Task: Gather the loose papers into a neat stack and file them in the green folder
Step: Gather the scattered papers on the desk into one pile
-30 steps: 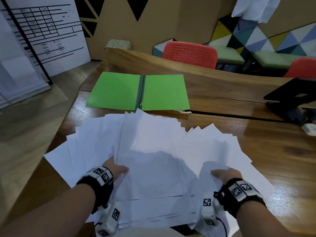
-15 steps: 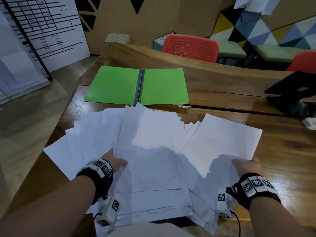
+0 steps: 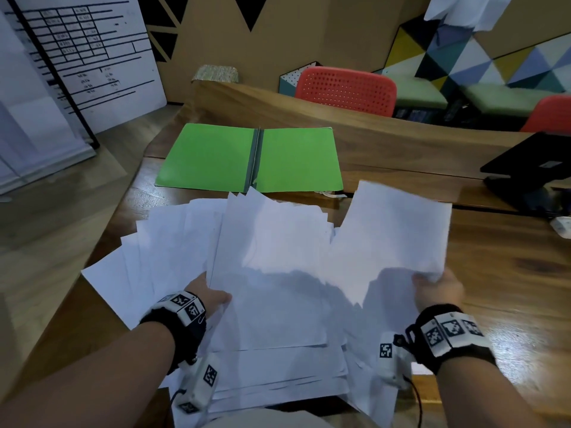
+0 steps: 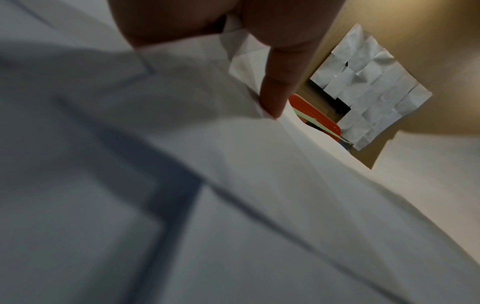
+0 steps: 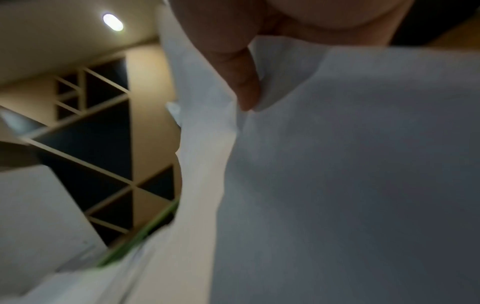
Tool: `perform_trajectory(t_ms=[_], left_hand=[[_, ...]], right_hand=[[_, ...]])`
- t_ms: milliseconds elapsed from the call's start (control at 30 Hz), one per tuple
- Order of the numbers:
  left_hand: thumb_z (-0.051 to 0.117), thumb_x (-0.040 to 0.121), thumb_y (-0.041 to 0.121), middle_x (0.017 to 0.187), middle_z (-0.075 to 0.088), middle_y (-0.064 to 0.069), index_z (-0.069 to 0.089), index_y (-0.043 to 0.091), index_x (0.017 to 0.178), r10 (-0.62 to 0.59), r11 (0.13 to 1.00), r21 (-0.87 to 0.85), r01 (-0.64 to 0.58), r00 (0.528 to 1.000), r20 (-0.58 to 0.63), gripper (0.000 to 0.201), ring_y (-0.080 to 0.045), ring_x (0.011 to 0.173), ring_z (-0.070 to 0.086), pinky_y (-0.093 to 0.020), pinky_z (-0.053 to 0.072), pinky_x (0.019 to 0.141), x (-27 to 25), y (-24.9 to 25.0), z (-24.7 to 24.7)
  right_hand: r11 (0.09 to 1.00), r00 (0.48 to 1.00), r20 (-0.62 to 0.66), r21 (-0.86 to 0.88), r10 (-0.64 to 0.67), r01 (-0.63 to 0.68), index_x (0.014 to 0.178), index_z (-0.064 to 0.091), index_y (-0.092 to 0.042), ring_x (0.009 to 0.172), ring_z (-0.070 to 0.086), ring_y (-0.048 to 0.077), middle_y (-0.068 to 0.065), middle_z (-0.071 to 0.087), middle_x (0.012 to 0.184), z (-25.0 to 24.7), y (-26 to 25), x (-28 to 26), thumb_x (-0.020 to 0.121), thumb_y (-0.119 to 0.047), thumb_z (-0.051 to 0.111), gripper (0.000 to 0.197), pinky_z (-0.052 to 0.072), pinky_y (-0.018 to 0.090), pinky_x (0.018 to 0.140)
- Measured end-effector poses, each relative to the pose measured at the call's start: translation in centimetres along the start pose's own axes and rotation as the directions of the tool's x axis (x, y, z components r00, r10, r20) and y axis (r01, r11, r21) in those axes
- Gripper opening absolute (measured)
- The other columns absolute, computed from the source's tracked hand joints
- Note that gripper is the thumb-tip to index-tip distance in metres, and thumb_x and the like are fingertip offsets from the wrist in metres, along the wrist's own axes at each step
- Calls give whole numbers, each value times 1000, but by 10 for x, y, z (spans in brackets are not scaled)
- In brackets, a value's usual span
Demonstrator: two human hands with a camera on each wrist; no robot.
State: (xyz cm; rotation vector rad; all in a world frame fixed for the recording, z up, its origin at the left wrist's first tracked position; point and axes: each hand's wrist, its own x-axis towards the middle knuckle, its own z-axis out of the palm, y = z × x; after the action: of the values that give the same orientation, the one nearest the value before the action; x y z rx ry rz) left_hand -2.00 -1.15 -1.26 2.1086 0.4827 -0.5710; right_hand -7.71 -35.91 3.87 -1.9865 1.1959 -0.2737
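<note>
The green folder lies open and flat at the far side of the wooden table. Several loose white papers are fanned out in front of it. My left hand grips the left side of the middle sheets, thumb on top; a fingertip presses paper in the left wrist view. My right hand holds a lifted batch of sheets by its near corner, tilted above the pile's right side. A finger curls against that paper in the right wrist view.
A black device on a stand sits at the far right, with a small white object by it. A raised wooden ledge runs behind the folder. Red chairs stand beyond. The table's edge drops off at left.
My right hand has gone right and up, lifting a batch of sheets off the pile's right side. The left hand has stayed on the papers.
</note>
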Motion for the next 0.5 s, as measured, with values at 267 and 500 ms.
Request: perform_trajectory(t_ms=[267,500], left_hand=[[64,60,0,71,58,-6,55,7,80,35,999,-23,-32,992,121,22,-25,78,55,-23,40,59,3,-3,-6],[49,91,36,134,50,-13,45,3,132,-53,992,-108,59,996,66,53,-31,129,43,-30,33,100,5,-3,-6]], right_hand=[[730,984,-99,660,-147,176,116,59,-14,94,65,19,6,68,109,-29,-68,-25,83,-9,60,33,53,16,71],[988,934,322,70,-153,138,111,60,-5,104,60,33,19,65,110,61,-30,-36,83,-4,55,29,41,29,81]])
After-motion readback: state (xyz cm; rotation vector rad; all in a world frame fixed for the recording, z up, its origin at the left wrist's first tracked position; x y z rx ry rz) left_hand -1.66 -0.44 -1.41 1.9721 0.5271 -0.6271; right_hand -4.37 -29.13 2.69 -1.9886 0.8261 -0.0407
